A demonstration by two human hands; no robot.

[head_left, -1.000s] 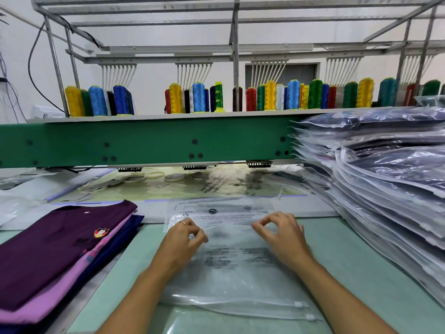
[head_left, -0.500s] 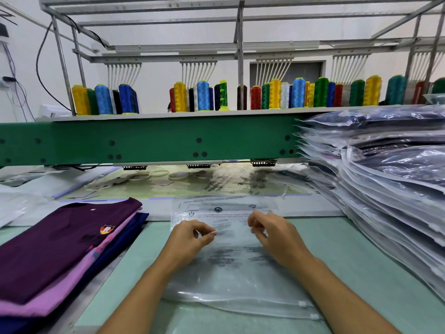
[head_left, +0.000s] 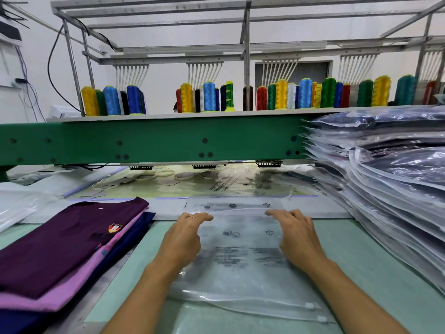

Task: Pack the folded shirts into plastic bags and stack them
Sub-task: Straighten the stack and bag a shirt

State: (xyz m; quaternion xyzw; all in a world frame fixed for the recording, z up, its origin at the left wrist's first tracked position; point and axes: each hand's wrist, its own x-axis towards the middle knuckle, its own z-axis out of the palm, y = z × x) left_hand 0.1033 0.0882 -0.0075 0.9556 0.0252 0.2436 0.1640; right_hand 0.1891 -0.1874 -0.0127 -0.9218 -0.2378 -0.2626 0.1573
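Note:
A pile of empty clear plastic bags (head_left: 240,268) with printed text lies on the pale green table in front of me. My left hand (head_left: 185,237) and my right hand (head_left: 297,235) each pinch the far edge of the top bag, which arches up between them. To the left lies a pile of folded shirts: a maroon shirt (head_left: 60,242) with a crest on top, a pink shirt (head_left: 79,280) under it, and navy ones below. A tall stack of bagged shirts (head_left: 390,189) stands at the right.
A green machine beam (head_left: 156,141) spans the back, with thread spools (head_left: 207,97) on the shelf above. Under it lie papers and rings. More loose plastic (head_left: 16,208) sits at the far left. The table edge (head_left: 375,273) shows between the bags and the stack.
Both hands moved apart along the bag's far edge, from close together near its middle to its outer parts, and that edge now rises off the pile.

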